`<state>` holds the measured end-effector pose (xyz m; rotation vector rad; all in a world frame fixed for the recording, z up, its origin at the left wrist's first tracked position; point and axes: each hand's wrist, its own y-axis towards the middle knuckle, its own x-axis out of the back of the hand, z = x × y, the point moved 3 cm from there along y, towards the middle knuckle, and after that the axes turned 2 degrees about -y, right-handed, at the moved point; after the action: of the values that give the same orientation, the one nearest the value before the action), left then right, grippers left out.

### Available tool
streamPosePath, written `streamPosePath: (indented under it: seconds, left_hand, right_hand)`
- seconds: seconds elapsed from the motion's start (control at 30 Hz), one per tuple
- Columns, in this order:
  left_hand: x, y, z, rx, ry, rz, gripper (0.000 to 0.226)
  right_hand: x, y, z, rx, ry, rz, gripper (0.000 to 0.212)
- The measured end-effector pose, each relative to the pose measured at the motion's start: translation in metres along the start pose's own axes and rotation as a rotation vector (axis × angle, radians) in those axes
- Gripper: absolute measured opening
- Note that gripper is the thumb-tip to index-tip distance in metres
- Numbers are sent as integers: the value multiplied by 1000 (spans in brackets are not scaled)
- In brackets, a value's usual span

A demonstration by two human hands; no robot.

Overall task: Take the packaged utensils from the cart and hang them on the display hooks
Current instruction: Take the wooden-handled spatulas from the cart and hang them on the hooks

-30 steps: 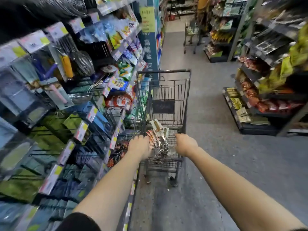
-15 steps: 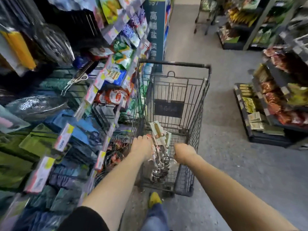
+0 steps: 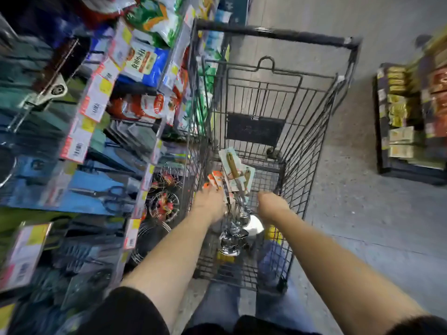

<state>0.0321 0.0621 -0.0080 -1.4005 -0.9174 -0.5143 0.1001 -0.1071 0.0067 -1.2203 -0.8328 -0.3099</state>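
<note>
We have leaned in over the cart (image 3: 273, 35) since a second ago: the aisle and the far shelves have slid out of the top of the view, and the basket now fills the middle, with our jeans and a yellow shoe showing through its near mesh. Both arms reach down inside. The packaged utensils (image 3: 235, 175) lie on the cart floor between our hands, card backings pointing far, shiny ladle or spoon heads pointing near.

Our left hand (image 3: 209, 204) is down on the left edge of the bundle, touching the orange-printed cards; its fingers are hidden beneath the hand, so we cannot tell whether they have closed on anything. Our right hand (image 3: 272, 205) sits just beside the bundle on the right, curled, close to the cart's right wall; we cannot tell its grip either.

We judge that the pickup is beginning, not done: the packs look as though they are resting on the mesh. The display hooks (image 3: 113, 151) stand to the left, already crowded with scissors (image 3: 106, 197) and wire strainers (image 3: 164, 204). The loose, slippery heads may well fan apart when lifted.
</note>
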Motion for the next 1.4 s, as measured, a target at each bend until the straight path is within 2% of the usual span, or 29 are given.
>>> streamPosePath:
  seconds: [0.2, 0.37, 0.57, 0.7, 0.87, 0.97, 1.03, 1.1, 1.2, 1.4]
  left_hand:
    - [-19, 52, -14, 58, -158, 113, 41]
    - [-45, 108, -23, 119, -305, 110, 34]
    - [-94, 169, -25, 267, -425, 119, 36]
    - [-119, 204, -25, 351, -526, 41, 38]
    - [-138, 241, -17, 376, -643, -110, 60]
    - [-153, 262, -16, 440, -742, -66, 82]
    - [-163, 269, -18, 467, -766, -42, 95]
    - [-168, 272, -20, 510, -785, -110, 96]
    - [-167, 277, -20, 671, -921, -258, 94]
    - [-171, 286, -24, 798, -955, -359, 87]
  right_hand:
    - [-11, 74, -36, -24, 37, 93, 58]
    - [-34, 148, -59, -71, 109, 157, 28]
    - [-78, 224, -66, -172, 279, 195, 35]
    - [-102, 263, -62, -175, 395, 181, 37]
    - [-125, 310, -70, -262, 571, 106, 40]
    - [-130, 328, -74, -306, 728, 66, 45]
    - [-138, 335, -75, -332, 886, 28, 40]
    - [-146, 340, -72, -368, 994, 5, 38]
    - [-156, 350, -67, -448, 1154, -49, 39]
    - [-164, 355, -61, -517, 1188, -159, 49]
